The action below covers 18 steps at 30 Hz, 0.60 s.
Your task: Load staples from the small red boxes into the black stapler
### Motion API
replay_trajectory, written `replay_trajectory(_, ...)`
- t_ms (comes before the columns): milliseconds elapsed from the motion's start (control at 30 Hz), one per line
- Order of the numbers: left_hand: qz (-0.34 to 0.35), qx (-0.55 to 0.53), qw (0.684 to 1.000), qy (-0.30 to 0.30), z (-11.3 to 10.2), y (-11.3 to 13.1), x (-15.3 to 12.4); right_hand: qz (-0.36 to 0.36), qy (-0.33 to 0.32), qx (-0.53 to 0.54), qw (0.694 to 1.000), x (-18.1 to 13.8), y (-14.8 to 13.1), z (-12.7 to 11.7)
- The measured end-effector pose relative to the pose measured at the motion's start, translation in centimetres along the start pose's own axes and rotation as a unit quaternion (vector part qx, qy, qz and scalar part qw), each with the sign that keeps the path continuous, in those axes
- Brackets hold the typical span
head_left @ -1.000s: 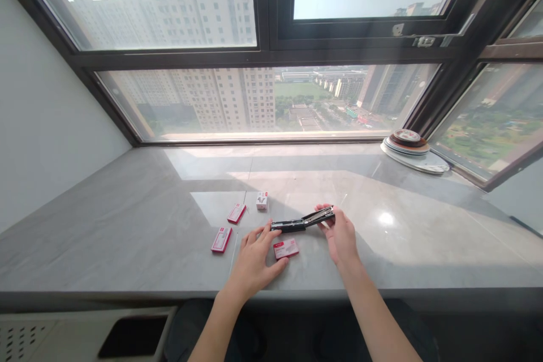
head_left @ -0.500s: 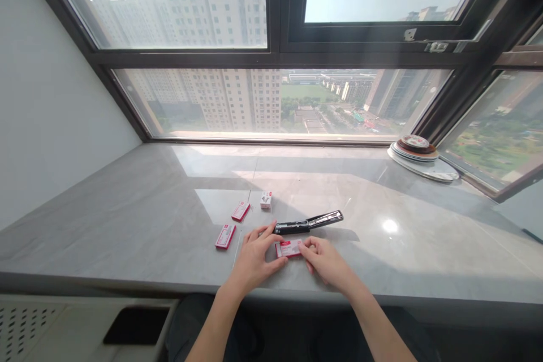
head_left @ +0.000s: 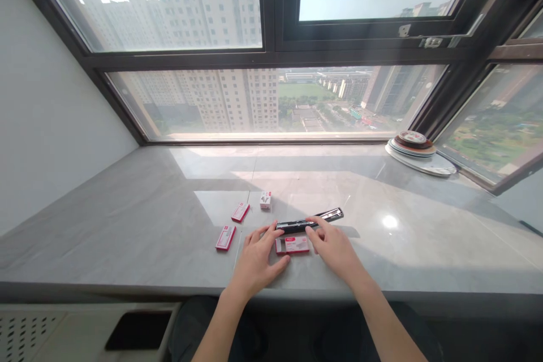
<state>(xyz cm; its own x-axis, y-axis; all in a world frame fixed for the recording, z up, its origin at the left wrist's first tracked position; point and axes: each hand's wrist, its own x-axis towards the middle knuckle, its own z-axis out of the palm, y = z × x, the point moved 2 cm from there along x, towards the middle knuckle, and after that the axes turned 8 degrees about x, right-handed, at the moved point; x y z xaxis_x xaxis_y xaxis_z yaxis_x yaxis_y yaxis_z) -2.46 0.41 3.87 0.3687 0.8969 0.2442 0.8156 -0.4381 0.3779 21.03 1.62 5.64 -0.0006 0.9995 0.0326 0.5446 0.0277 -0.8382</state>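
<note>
A small red and white staple box (head_left: 292,245) lies on the grey stone sill (head_left: 148,226) right in front of me. My left hand (head_left: 255,258) grips its left end, thumb below and fingers above. My right hand (head_left: 335,248) pinches its right end, and the box looks drawn out longer. Just behind the box a black stapler (head_left: 311,219) lies flat, opened out with its metal rail showing. My right index finger reaches up to the stapler's middle.
Three more small staple boxes lie to the left: one (head_left: 224,237) nearest, one (head_left: 240,211) behind it, one (head_left: 265,199) upright farther back. A stack of round plates (head_left: 418,151) sits at the far right corner by the window. The sill's front edge is close under my wrists.
My right hand let go of the stapler's right end, came down to the staple box, and now pulls at its right end. The stapler stays flat on the sill. My left hand hardly moved.
</note>
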Motion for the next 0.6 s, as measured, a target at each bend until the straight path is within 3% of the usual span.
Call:
replay_trajectory(100, -0.002, 0.010, 1.000, 0.003, 0.1, 0.2, 0.0, -0.016, -0.017, -0.011, 1.000, 1.5, -1.3, 1.1)
replay_trajectory(300, -0.009, 0.005, 1.000, 0.002, 0.0, 0.1, 0.1, 0.065, -0.087, 0.176, 0.978, 3.1, -1.3, 4.7)
replay_trajectory(467, -0.010, 0.000, 1.000, 0.001, -0.1, 0.1, 0.2, 0.088, -0.052, 0.283, 0.954, 3.6, -0.6, 6.7)
replay_trajectory(600, -0.010, -0.003, 1.000, 0.002, -0.2, 0.1, 0.3, 0.058, -0.028, 0.256, 0.965, 4.2, -1.5, 7.3)
